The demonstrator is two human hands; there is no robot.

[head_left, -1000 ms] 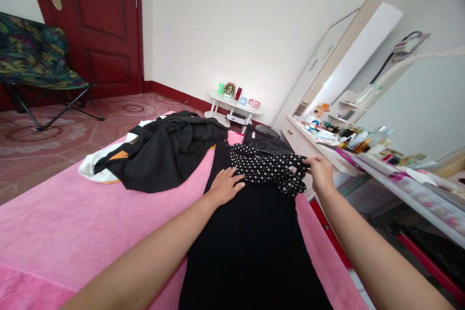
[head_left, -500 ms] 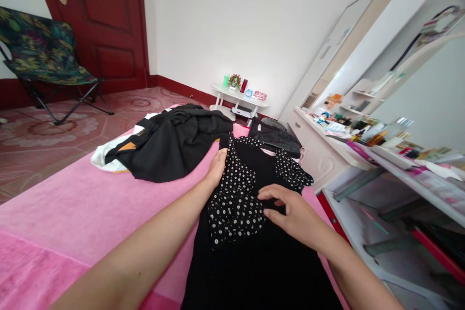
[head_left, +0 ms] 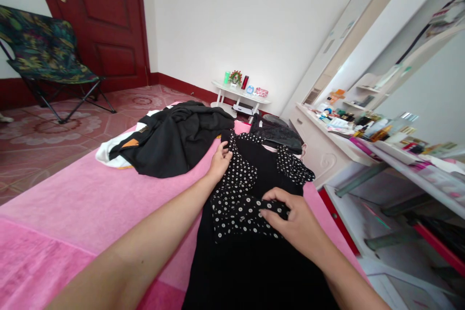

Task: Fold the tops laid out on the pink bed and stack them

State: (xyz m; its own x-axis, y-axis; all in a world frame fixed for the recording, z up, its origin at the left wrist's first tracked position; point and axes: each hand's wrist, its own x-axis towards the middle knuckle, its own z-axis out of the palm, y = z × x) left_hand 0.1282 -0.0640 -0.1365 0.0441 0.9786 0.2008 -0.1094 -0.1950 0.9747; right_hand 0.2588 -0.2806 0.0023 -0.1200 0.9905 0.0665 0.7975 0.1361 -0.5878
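Spread over the pink bed is a black dress (head_left: 254, 271) with dotted black-and-white parts. Across its front lies a folded dotted sleeve (head_left: 232, 215). My right hand (head_left: 296, 220) pinches the end of that sleeve between thumb and fingers, lifting it slightly. Along the dress's left edge, near the shoulder, rests my left hand (head_left: 220, 162); its fingers are a little apart and touch the dotted fabric. Another dotted sleeve (head_left: 294, 167) lies at the right shoulder.
A crumpled black garment (head_left: 178, 140) with white and orange parts lies left on the pink bed cover (head_left: 90, 203). Dark folded clothing (head_left: 276, 133) sits beyond the dress. A cluttered dressing table (head_left: 348, 152) stands right, a small white table (head_left: 241, 91) ahead, a folding chair (head_left: 51, 58) left.
My right hand has closed on the dotted sleeve's end and drawn it to the right. My left hand stays at the dress's left edge, its fingers slightly raised.
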